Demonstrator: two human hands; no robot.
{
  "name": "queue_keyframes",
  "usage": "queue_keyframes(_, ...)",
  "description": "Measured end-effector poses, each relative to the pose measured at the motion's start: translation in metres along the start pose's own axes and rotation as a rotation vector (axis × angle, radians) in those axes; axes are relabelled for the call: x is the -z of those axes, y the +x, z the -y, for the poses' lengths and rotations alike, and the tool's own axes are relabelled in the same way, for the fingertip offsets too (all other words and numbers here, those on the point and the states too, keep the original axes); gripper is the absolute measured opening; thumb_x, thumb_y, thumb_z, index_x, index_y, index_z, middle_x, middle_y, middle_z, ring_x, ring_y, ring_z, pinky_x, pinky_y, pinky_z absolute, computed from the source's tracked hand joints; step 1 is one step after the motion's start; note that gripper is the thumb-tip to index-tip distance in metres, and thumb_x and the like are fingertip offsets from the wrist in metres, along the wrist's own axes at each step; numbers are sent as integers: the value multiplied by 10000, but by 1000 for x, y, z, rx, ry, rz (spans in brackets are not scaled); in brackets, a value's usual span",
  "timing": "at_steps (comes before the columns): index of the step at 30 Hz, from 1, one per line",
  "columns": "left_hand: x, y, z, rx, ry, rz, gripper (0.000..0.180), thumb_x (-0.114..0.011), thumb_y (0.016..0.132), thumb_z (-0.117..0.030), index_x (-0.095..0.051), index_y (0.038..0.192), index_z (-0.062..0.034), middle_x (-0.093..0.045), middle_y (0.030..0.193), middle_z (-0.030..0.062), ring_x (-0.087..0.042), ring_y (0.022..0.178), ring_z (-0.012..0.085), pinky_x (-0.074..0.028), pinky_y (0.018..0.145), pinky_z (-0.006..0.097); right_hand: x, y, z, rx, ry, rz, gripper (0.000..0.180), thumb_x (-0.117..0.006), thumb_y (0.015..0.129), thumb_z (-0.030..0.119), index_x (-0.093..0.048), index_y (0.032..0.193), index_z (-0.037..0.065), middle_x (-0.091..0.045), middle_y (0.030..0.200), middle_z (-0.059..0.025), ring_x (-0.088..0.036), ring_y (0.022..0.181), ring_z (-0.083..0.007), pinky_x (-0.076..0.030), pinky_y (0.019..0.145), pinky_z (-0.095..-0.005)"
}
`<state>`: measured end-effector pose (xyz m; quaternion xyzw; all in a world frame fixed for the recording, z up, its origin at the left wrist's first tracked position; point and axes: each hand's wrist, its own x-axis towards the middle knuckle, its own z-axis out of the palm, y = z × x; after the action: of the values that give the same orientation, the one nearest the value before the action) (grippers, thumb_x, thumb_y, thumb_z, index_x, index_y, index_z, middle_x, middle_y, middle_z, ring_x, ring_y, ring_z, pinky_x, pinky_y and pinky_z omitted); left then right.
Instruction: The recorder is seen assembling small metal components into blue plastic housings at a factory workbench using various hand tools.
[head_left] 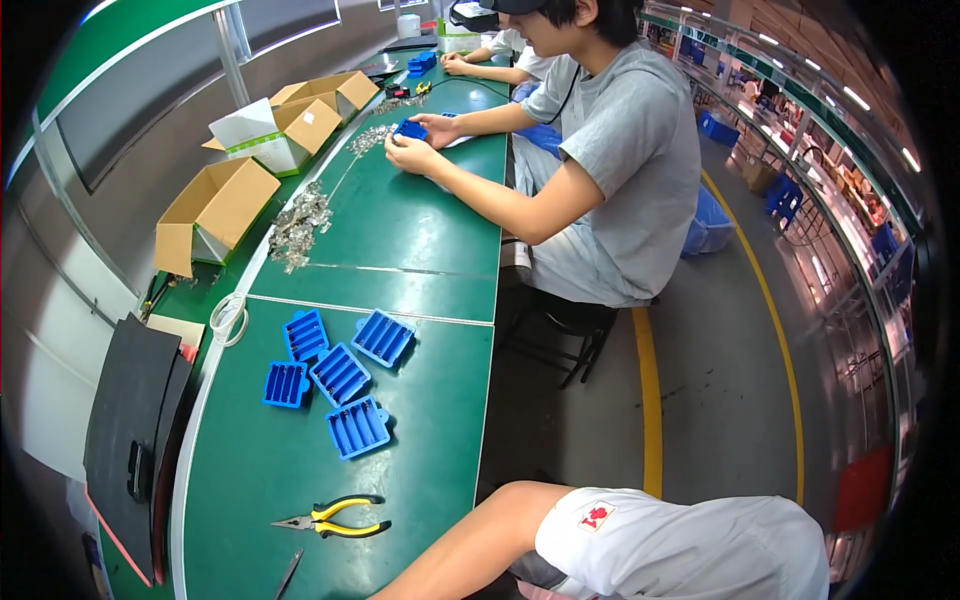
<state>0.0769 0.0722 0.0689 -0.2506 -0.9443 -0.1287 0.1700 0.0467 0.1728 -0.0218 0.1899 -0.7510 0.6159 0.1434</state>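
Neither of my hands shows. My bare right forearm, below a white sleeve, runs out at the lower edge. Nearest to it on the green table lie long-nose pliers with yellow and black handles, jaws pointing left. A slim dark pointed tool is cut off by the lower edge; whether a hand holds it is hidden. Beyond the pliers sit several blue plastic battery holders with slots facing up, grouped loosely together.
A co-worker in grey sits farther along, holding a blue holder in both hands. Small metal parts lie piled near the table's far side. Open cartons, a white cable coil and a black panel line the left.
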Motion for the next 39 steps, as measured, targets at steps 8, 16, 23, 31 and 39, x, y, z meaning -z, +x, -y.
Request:
queue_keyframes(8,-4,-1,3,-47,44,-22,268,-664,827,-133,-641,1055,4,-658,954,183,-635,822,323,-509,753,373,-4,1,-1,21,19,-32,320,-565,832,330,-461,877,31,-544,676,-221,-549,644,-432,-420,548,-497)
queue_keyframes(16,-3,2,-6,11,-44,-19,250,-655,824,-118,-645,1037,14,-660,923,198,-635,790,337,-510,726,378,-1,3,-5,15,14,-35,327,-565,830,329,-462,870,21,-555,677,-223,-560,649,-433,-428,543,-491)
queue_keyframes(23,-11,-1,8,27,-16,-48,241,-639,843,-143,-648,1024,15,-664,849,199,-637,730,350,-512,680,387,-1,4,-4,41,41,-61,323,-569,830,320,-459,870,19,-560,689,-223,-560,657,-434,-430,551,-493)
queue_keyframes(31,-15,-8,18,47,-16,-39,263,-664,830,-155,-646,1034,11,-666,915,193,-643,786,329,-513,723,375,1,1,2,44,11,-63,307,-579,823,309,-463,864,28,-555,677,-214,-559,640,-424,-426,542,-491)
queue_keyframes(39,-11,-1,8,-6,-2,-82,249,-662,826,-139,-650,1029,6,-668,915,184,-643,787,322,-513,738,364,-2,5,-2,57,-18,-78,320,-571,836,326,-468,852,24,-556,662,-201,-562,620,-415,-424,523,-482)
